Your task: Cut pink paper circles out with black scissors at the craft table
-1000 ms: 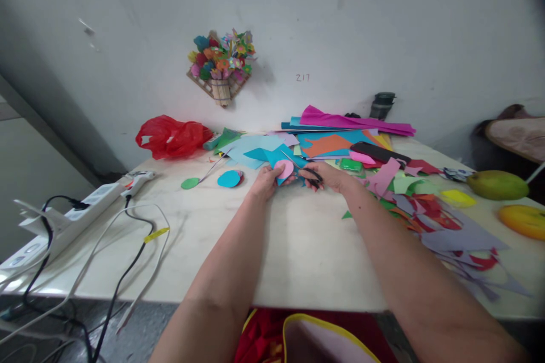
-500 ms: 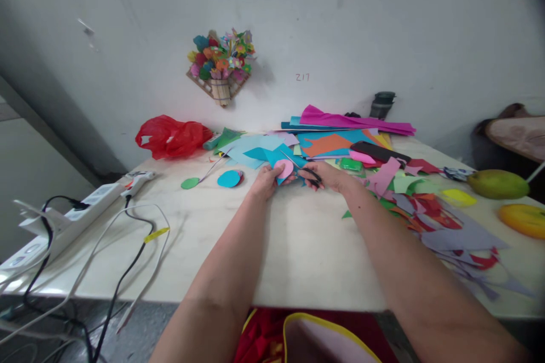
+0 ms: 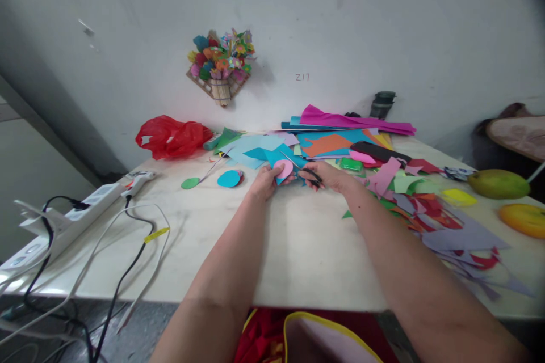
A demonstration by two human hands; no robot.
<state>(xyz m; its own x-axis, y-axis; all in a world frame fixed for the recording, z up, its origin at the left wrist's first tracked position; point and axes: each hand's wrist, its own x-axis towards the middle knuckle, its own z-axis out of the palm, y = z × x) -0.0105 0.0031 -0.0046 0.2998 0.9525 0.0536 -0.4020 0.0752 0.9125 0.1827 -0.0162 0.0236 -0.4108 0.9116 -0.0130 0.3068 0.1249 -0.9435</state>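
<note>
Table (image 3: 319, 261): stands before the wall (image 3: 340, 22), on which the flower ornament (image 3: 221, 62) hangs left of centre. Left edge: power strip (image 3: 96, 204); bag (image 3: 172, 137) beyond it, at the far side. Between strip and centre: lone disc (image 3: 190, 183), with the disc stack (image 3: 229, 178) to its right. Far side, right of centre: sheet rolls (image 3: 357, 123), bottle (image 3: 382, 106) behind them, phone (image 3: 380, 152) nearer. Right side: loose scraps (image 3: 409, 210) spread from below the phone towards the near edge; farther fruit (image 3: 498, 184) and nearer fruit (image 3: 525, 220) right of them.
</note>
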